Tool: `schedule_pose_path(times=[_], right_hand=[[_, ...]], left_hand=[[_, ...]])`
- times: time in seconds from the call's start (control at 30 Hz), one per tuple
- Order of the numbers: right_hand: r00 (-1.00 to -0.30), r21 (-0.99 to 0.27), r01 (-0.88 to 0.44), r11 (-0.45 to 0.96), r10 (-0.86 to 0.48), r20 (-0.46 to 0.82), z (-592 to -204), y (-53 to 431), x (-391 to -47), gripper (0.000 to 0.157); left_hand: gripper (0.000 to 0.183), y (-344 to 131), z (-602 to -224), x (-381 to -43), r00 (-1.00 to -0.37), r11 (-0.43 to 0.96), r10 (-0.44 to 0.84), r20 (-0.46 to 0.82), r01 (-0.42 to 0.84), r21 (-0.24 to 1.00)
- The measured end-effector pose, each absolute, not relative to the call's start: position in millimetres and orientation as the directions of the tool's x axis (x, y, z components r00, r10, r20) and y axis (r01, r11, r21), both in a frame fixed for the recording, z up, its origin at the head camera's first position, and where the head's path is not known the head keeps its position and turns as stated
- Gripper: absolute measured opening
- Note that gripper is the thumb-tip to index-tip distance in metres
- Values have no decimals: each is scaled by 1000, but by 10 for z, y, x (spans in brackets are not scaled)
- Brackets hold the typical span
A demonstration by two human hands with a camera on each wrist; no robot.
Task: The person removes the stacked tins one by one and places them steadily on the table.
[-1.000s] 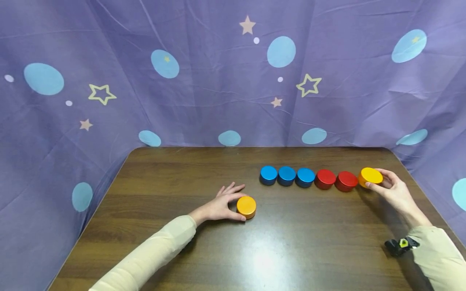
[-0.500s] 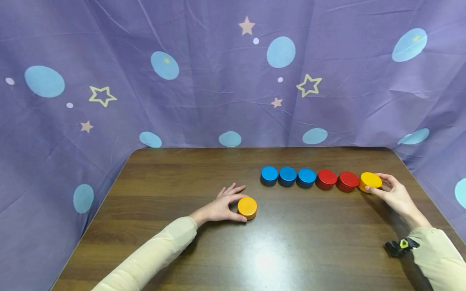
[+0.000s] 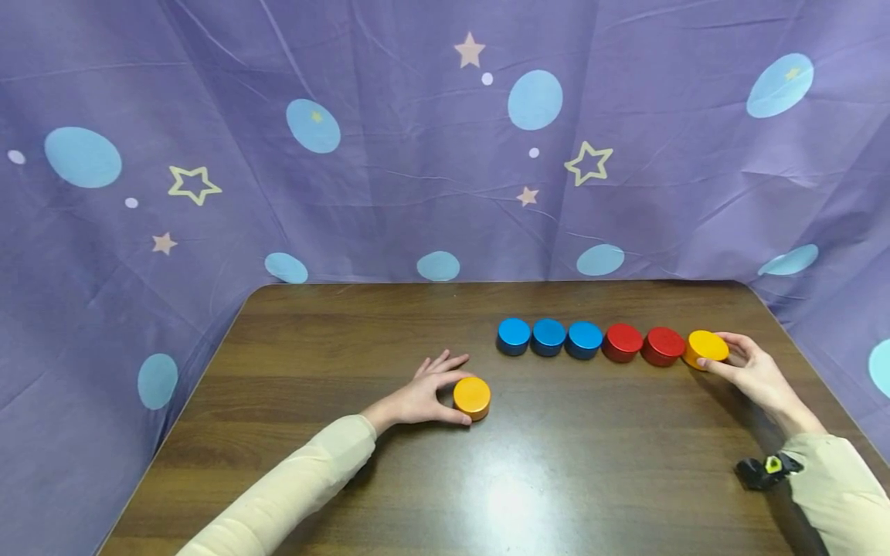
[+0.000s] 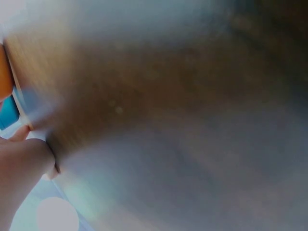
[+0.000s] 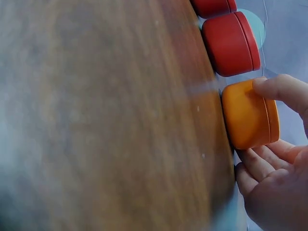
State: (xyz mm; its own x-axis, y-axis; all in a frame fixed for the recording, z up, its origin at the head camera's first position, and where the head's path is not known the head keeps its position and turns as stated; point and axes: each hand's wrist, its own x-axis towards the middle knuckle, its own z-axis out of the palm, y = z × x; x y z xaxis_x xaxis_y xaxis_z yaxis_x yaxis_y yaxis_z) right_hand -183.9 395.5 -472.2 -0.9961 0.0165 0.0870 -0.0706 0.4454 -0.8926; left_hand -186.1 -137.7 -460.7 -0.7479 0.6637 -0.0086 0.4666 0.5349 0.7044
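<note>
Small round lidded tins are on the table. My right hand [image 3: 758, 374] grips a yellow tin [image 3: 707, 349] between thumb and fingers at the row's right end; in the right wrist view that orange-looking tin [image 5: 250, 115] sits at the tabletop beside a red tin [image 5: 231, 44]. Nearer the middle, my left hand [image 3: 420, 395] holds a second yellow tin [image 3: 472, 398] between thumb and index finger, its other fingers spread on the table. The left wrist view catches just part of the left hand [image 4: 24, 159] and an orange edge of its tin [image 4: 5, 72].
Leftward from the right-hand tin run two red tins [image 3: 623, 342] and three blue tins [image 3: 548, 337], in a nearly straight row. The brown wooden table [image 3: 334, 332] ends at a purple patterned curtain [image 3: 389, 193]. A black device [image 3: 765, 469] is strapped at the right wrist.
My right hand has lowered its yellow tin slightly, bringing it level with the row beside the red tin. The left hand and its tin have stayed in place.
</note>
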Motion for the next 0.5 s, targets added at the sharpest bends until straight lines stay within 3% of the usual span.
schedule_pose_path(times=[0.23, 0.5], right_hand=[[-1000, -823, -19, 567, 5, 27, -4682, 3972, -1817, 77], [-990, -926, -96, 365, 64, 128, -4621, 4000, -1750, 59]], left_hand=[[61, -1368, -4589, -1857, -748, 537, 664, -14, 463, 705], [62, -1358, -4572, -1840, -755, 541, 655, -24, 446, 713]])
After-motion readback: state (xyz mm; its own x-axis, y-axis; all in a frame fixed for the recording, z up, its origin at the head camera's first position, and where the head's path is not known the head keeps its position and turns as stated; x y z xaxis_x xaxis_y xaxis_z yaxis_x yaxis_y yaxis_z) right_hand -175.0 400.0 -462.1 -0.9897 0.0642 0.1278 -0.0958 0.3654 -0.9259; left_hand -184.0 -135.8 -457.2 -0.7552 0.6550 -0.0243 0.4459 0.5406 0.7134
